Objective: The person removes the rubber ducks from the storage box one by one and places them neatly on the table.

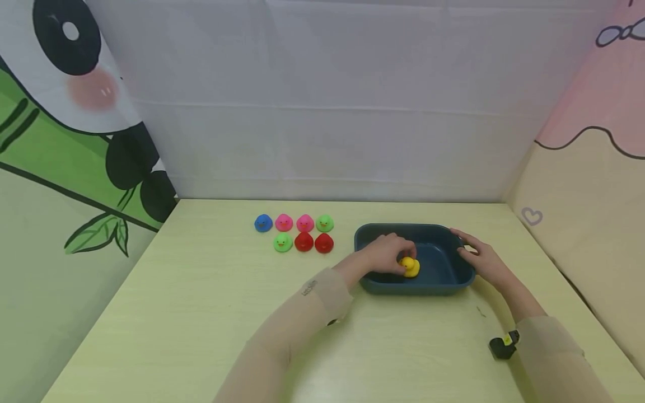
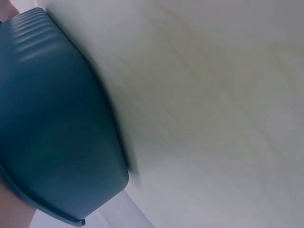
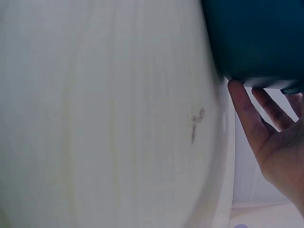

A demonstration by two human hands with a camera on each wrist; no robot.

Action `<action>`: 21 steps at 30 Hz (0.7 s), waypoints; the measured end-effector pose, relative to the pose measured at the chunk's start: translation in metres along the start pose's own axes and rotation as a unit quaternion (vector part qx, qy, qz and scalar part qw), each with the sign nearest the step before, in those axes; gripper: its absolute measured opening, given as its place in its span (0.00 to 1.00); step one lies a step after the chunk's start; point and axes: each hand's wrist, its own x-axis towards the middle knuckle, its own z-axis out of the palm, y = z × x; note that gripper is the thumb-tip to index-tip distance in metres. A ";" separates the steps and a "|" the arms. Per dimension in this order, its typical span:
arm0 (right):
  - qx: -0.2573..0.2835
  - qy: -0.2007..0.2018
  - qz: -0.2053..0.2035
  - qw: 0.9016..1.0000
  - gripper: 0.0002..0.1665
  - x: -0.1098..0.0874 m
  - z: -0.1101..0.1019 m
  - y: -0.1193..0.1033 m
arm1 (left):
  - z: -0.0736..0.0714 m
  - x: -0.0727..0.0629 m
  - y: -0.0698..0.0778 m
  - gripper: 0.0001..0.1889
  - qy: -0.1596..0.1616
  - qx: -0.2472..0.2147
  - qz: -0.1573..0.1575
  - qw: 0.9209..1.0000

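A yellow rubber duck is inside the dark teal plastic tray. My left hand reaches over the tray's left side and pinches the duck between thumb and fingers. At the tray's right end, my right hand rests on the rim. In the right wrist view, that hand's straight fingers touch the outer wall of the tray. The left wrist view shows mostly the tray's outer side, with the duck hidden.
Left of the tray, small ducks stand in two rows: a blue duck, pink ducks and a green duck behind, another green duck and red ducks in front. A white cloth wall borders the table's far edge.
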 end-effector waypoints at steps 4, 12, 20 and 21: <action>0.001 0.000 -0.001 1.000 0.31 -0.001 0.000 0.000 | -0.003 -0.006 0.003 0.15 0.011 0.004 0.000 1.000; 0.008 -0.004 0.001 1.000 0.31 0.000 0.000 0.001 | -0.010 -0.018 0.005 0.14 0.037 0.025 -0.014 0.999; 0.002 0.000 0.000 1.000 0.31 -0.001 0.000 0.000 | -0.024 -0.031 0.008 0.13 0.055 0.034 -0.038 0.997; 0.002 0.000 0.001 1.000 0.31 -0.001 0.000 0.000 | -0.026 -0.033 0.008 0.13 0.057 0.035 -0.040 0.997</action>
